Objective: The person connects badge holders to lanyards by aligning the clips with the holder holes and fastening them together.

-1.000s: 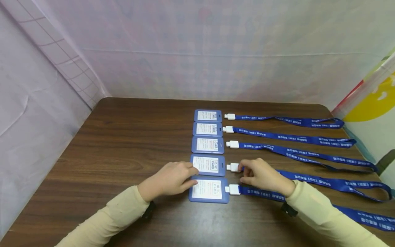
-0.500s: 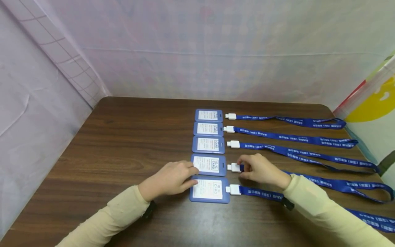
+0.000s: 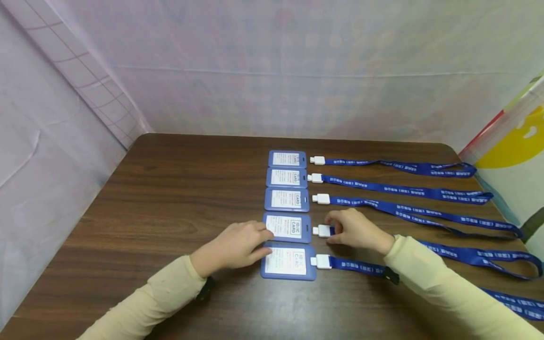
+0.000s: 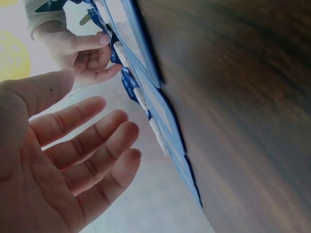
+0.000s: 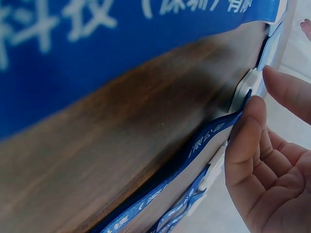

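Observation:
Blue-framed ID card holders lie in a column on the brown table, each with a blue lanyard to its right. My left hand has loosely bent fingers, its fingertips at the left edges of the two nearest holders, the second-nearest card holder and the nearest card holder. Thumb and index finger of my right hand straddle the second-nearest lanyard just behind its white clip; the palm hides part of the strap. That clip lies a small gap from its holder. The nearest lanyard's white clip overlaps its holder's right edge.
Farther back lie the third card holder and two more, with clips beside them. Blue lanyard straps run right across the wooden table. Pale cloth hangs behind the table's back edge.
My right hand has shifted slightly left and up along the second-nearest lanyard, its sleeve uncovering and covering parts of the straps. My left hand, the card holders and the clips look unmoved.

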